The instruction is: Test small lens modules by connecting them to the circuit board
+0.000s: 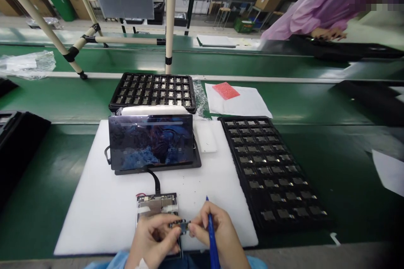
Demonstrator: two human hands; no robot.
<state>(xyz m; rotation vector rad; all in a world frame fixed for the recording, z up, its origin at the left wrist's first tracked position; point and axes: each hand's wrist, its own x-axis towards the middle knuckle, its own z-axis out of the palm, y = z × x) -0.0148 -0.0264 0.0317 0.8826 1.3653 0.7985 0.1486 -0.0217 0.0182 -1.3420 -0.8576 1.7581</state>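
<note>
Head view. Clock directions are taken from the small module (183, 228), with 12 o'clock pointing away from the operator.

Workpiece position: the small module is held in front of the operator, at the right edge of the exposed device (158, 205), the body of which lies toward 10 o'clock. Contact between module and device cannot be determined.

Left hand (155, 235): located at 9 o'clock. Thumb and fingers are clamped on the near end of the module.

Right hand (217, 227): located at 3 o'clock. Thumb and forefinger are brought together at the opposite end of the module; whether they grip it firmly cannot be determined. The same hand retains a blue pen-shaped tool (212, 235), its tip directed toward 12 o'clock.

Surroundings: a flat black cable (155, 181) runs from the device to a lit, tilted display (151, 143) at 11 o'clock. Both rest on a white foam mat (85, 210). A black tray (256, 200) of small parts lies at 2 o'clock.

Step in hand: judged to be two-handed handling of the module beside the device. The next move appears to call for a light edge grip, steady support from the left hand, and the tool tip kept well away from the module and cable.
</note>
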